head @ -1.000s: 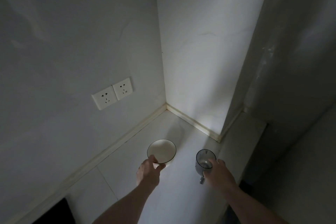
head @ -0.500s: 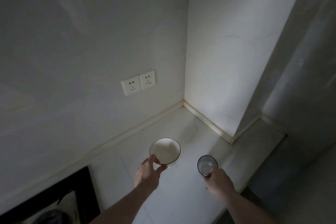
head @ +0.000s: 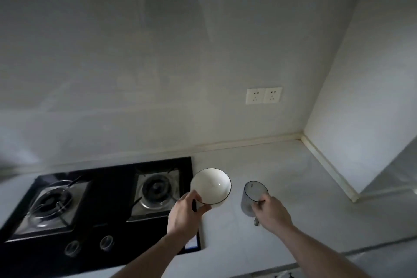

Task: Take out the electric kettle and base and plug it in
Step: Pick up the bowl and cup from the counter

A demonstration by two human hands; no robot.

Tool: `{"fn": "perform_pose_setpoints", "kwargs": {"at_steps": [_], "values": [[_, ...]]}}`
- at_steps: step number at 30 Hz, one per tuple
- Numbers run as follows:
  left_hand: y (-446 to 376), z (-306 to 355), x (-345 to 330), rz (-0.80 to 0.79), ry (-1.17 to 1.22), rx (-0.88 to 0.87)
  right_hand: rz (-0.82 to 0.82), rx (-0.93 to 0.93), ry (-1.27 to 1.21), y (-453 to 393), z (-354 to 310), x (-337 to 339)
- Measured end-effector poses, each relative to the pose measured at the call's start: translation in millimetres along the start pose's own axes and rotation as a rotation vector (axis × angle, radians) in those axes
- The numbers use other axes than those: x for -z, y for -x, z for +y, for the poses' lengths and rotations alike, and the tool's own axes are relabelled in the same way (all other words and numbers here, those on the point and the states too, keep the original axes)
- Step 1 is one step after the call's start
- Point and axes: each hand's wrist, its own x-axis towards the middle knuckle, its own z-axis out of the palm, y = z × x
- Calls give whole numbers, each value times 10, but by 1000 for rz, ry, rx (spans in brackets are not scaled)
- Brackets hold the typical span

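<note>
1. A white bowl (head: 211, 186) is pinched at its rim by the left hand (head: 185, 215).
2. A grey cup (head: 253, 197) is gripped by the right hand (head: 272, 212).
3. Both are held just above the counter (head: 293, 187), probably to free space below the wall sockets (head: 263, 95).
4. No kettle or base is seen.

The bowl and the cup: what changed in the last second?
The view swung left, so the gas stove now shows. The bowl now sits beside the stove. The left hand still pinches its rim; the right hand still grips the cup.
</note>
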Motion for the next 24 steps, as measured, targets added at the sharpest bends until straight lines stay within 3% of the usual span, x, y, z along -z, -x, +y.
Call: {"fn": "perform_pose_setpoints", "kwargs": {"at_steps": [9, 17, 24], "values": [[1090, -1353, 1623, 268, 35, 148, -60, 303, -24, 852, -1955, -928], [2152, -2905, 3211, 419, 30, 296, -146, 533, -14, 2179, -3814, -2116], [2825, -3728, 4213, 584, -29, 468, -253, 692, 39, 3038, -4999, -2775]]}}
